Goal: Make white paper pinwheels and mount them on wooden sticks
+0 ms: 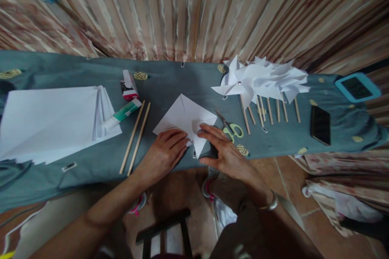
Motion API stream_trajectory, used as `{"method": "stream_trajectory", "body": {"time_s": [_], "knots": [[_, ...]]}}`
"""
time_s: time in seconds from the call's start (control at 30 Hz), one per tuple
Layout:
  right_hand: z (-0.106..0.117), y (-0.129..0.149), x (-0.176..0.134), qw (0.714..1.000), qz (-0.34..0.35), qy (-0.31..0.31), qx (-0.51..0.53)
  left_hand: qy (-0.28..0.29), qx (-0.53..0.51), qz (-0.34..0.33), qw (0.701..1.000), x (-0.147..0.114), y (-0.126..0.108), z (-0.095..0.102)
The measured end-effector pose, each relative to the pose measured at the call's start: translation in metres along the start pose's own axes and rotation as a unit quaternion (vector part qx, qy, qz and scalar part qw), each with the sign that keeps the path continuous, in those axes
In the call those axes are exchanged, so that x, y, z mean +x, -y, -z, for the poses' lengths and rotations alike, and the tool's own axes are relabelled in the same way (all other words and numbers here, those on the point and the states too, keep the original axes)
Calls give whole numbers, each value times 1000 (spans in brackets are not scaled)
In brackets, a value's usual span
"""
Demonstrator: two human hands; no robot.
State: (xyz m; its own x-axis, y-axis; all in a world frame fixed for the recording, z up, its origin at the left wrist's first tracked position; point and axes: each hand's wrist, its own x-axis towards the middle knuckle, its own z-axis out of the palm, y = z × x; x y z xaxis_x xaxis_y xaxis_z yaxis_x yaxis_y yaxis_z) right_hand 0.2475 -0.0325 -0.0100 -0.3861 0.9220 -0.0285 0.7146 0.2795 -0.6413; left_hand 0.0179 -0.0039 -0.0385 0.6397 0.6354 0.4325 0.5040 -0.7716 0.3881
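Observation:
A square white sheet of paper (182,115) lies cornerwise on the cloth, with crease lines and cuts running in from its corners. My left hand (167,149) is closed at its lower left edge, fingers together and curled over the paper, the thumb hidden. On the right side, my right hand (221,145) rests its fingertips on the paper, with the thumb spread well apart near the lowest corner. Just beyond that hand lie scissors with light green handles (232,130), blades slightly apart. Two thin wooden sticks (135,137) lie left of my left hand.
Finished white paper pinwheels (261,79) on sticks are heaped at the right. A stack of white paper (51,117) is at the left, with a green-and-white tube (124,112) on its edge. Behind stands a small open box (129,85). A phone (320,125) and a blue-framed tablet (358,87) lie far right.

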Motion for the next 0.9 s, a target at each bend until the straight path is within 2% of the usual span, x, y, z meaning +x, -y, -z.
{"method": "stream_trajectory", "body": {"time_s": [0.2, 0.47, 0.7, 0.9], "knots": [[0, 2, -2, 1000, 4, -14, -17, -11, -14, 20, 1000, 0, -1, 2], [6, 0, -1, 1000, 0, -23, -17, 2, -76, 71, 995, 2, 1, 5], [3, -2, 0, 998, 21, -34, -46, 7, -84, 87, 993, 2, 3, 5], [2, 1, 1, 996, 40, -55, -54, 0, -75, 75, 994, 2, 2, 5]]}}
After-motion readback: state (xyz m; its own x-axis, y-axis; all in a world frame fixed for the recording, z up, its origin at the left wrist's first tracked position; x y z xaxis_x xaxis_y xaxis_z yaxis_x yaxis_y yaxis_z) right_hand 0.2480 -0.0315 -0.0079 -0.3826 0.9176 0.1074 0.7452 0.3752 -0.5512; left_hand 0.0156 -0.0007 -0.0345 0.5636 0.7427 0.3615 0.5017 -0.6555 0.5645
